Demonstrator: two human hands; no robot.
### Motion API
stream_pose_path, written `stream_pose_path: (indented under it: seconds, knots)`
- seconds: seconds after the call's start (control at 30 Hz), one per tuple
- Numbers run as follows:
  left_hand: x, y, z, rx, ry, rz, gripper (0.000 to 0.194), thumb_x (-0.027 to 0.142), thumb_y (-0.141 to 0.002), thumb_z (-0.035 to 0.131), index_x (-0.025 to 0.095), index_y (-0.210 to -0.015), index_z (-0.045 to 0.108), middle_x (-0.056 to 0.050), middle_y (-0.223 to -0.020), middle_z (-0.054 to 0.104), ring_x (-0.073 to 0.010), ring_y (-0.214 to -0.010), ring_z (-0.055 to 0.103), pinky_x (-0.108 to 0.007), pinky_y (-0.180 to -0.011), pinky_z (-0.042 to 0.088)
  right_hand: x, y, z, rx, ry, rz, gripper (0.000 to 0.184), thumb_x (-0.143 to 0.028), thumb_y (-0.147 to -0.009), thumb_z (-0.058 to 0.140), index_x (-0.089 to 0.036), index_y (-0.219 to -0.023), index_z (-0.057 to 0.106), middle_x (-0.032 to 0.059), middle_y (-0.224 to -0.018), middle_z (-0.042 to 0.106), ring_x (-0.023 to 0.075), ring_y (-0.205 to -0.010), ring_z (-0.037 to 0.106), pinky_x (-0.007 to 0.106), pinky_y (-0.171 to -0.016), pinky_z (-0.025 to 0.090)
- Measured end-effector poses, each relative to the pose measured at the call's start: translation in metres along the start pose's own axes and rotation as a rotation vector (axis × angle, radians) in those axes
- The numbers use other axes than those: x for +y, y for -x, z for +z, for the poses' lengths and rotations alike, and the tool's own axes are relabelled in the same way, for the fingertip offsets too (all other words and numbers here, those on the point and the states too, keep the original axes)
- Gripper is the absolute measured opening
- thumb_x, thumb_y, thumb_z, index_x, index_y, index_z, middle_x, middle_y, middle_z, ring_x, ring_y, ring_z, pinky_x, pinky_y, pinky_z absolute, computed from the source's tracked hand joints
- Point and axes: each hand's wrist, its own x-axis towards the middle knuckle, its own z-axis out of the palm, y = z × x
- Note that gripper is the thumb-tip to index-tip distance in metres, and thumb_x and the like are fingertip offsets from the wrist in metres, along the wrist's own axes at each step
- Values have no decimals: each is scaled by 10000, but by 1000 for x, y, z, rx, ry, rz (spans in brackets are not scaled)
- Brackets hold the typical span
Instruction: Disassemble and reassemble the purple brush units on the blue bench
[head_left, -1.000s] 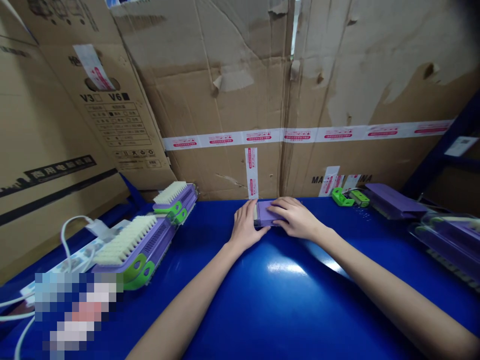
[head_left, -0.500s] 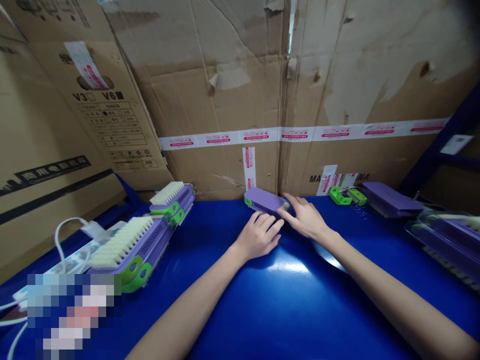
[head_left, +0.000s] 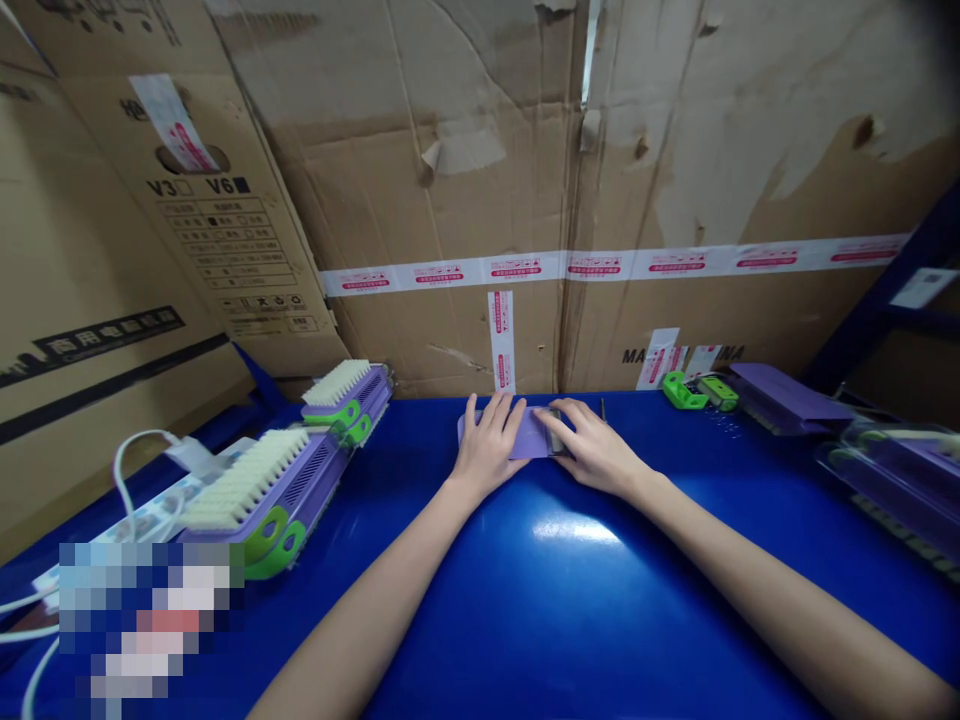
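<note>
A flat purple brush (head_left: 535,437) lies on the table's far middle, its bristles not in view and a see-through, dark part showing at its right end. Across its left part rests my left hand (head_left: 486,440), fingers over the top and thumb along the near edge, holding it. My right hand (head_left: 595,440) is closed around the right end, with the fingertips bent over the see-through part. What lies beneath the right fingers is hidden. A thin dark upright piece (head_left: 602,408) shows just behind the right hand.
Purple brushes with cream bristles (head_left: 251,480) and green ends stand on the left, beside a white power strip (head_left: 142,520) with cables. At the right are green parts (head_left: 684,390), a purple piece (head_left: 787,395) and another brush (head_left: 907,485). Cardboard (head_left: 450,200) walls the blue table (head_left: 525,630).
My left hand has moved up and left onto the brush, spreading over it. The right hand has closed on the right end. The brush has turned more level and come slightly nearer.
</note>
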Motion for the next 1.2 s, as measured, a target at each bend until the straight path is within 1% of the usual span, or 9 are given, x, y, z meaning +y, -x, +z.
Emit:
stream_pose_path:
  seconds: [0.1,0.17,0.3,0.37,0.53,0.7,0.97,1.07,1.2]
  knots:
    - [-7,-1,0,-4,59,36,692,427,-763,630,135,-1349,405,-158,-1248,549,-306,-1155,496,-488,-1041,283,-3,-3,-3,17,-55,-26,620,-144,-804,501,-135,-1399,327,195,-1289,414,315,-1213,376,514,-972,418]
    - [-13,-1,1,31,87,70,692,464,-761,621,110,-1323,425,-162,-1208,569,-300,-1090,526,-454,-954,364,-3,-4,-6,21,-101,-43,650,-142,-806,496,-153,-1422,285,185,-1299,405,306,-1225,370,516,-986,410]
    - [-25,0,2,79,117,151,648,497,-786,580,107,-1288,455,-163,-1179,580,-291,-1070,533,-422,-897,391,0,-2,-11,-31,-164,-29,725,-86,-773,477,-177,-1448,230,161,-1360,369,280,-1281,340,475,-1032,383]
    - [-28,1,2,73,105,172,613,491,-800,564,120,-1279,467,-158,-1163,587,-286,-1066,535,-420,-905,383,3,1,-10,-66,-177,36,738,-127,-783,500,-191,-1458,208,151,-1385,359,278,-1300,340,454,-1034,387]
    - [-28,1,5,61,25,108,656,546,-806,550,118,-1294,458,-164,-1171,575,-298,-1082,513,-423,-908,370,6,10,1,-91,-163,326,789,-406,-845,522,-182,-1482,115,172,-1334,432,284,-1156,516,436,-928,463]
    - [-24,1,8,43,-45,58,744,619,-772,561,117,-1311,453,-164,-1175,561,-303,-1064,504,-424,-943,347,4,10,12,-152,61,367,677,-458,-905,399,-98,-1454,236,188,-1276,520,299,-1225,445,537,-1069,245]
    - [-24,2,9,42,-70,51,797,643,-742,584,102,-1315,458,-173,-1167,556,-307,-1067,489,-430,-954,342,8,13,15,-294,164,534,527,-445,-955,279,-142,-1359,429,143,-1347,496,293,-1285,370,605,-1061,135]
    - [-23,2,9,71,-46,53,895,721,-669,589,98,-1301,473,-174,-1147,563,-308,-1040,500,-438,-946,351,10,12,12,-243,189,544,511,-430,-961,273,-143,-1356,428,136,-1326,513,278,-1245,407,561,-1056,179]
    - [-21,1,10,116,-33,41,870,731,-652,589,113,-1259,508,-169,-1120,575,-303,-1026,511,-436,-930,360,15,11,4,-177,260,637,457,-336,-969,254,-139,-1333,447,138,-1193,580,257,-1088,503,414,-906,359]
